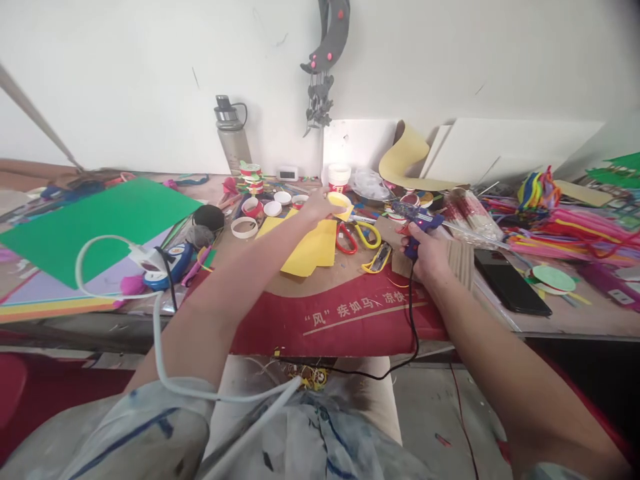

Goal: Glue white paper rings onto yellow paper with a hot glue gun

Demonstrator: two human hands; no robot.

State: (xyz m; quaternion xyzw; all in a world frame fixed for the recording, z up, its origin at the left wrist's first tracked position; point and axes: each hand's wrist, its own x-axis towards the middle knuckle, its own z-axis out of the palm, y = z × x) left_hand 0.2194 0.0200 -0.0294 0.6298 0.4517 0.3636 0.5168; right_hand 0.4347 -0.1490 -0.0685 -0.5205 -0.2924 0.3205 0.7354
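My left hand (321,208) reaches to the middle of the table, its fingers closed on a small round cup piece with yellow paper (340,202) at its bottom. My right hand (429,252) is wrapped round the handle of a blue hot glue gun (413,249). The gun's nozzle points left, towards the cup piece but apart from it, and its black cord (411,313) hangs down over the table edge. Under my left forearm lie sheets of yellow paper (313,243). Red-and-yellow scissors (369,235) and a yellow utility knife (378,259) lie between my hands.
A red cardboard sheet (280,327) covers the table front. Green paper (105,223) and a blue tape measure (170,265) lie left. A water bottle (233,140) and a paper cup (339,177) stand at the back. Right are a black phone (513,283) and pipe cleaners (575,233). A white cable (156,333) crosses my left arm.
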